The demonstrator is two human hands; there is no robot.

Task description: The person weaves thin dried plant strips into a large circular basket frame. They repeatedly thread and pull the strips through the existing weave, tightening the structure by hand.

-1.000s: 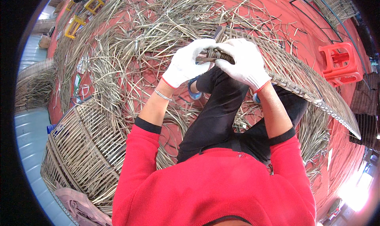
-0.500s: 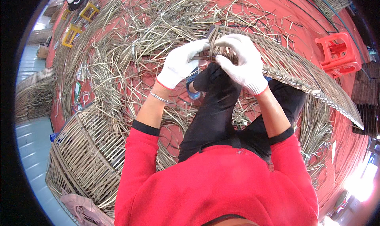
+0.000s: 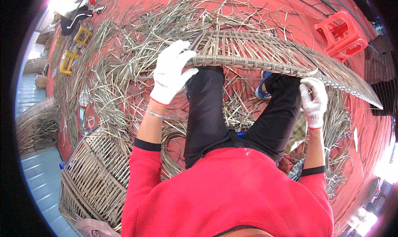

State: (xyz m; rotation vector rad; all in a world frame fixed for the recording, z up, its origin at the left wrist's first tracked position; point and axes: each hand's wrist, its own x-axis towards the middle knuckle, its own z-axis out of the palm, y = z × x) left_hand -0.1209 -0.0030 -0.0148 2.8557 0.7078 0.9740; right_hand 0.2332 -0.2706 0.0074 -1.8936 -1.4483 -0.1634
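A long curved wicker panel (image 3: 253, 63) with a thick braided rim lies across my knees, its tapered end reaching far right. At its left corner is my left hand (image 3: 169, 74), in a white knit glove, fingers spread and thumb apart. The panel's corner sits at the gap between thumb and fingers, not gripped. My right hand (image 3: 314, 101), gloved the same way, is just below the rim above my right knee. Its fingers are curled closed, and whatever they hold is hidden. A pale strand end (image 3: 309, 74) curls up from the rim beside those fingers.
Loose wicker strands (image 3: 120, 67) cover much of the red floor. Another wicker panel (image 3: 97, 166) lies at lower left. A red plastic stool (image 3: 344, 36) stands at far right, and yellow plastic frames (image 3: 68, 62) at far left. A bundle of strands (image 3: 39, 127) sits at the left edge.
My right hand has moved from the panel's left end to the right along the rim. The left hand has loosened and spread. The panel's left end has shifted left, and my knees are wider apart.
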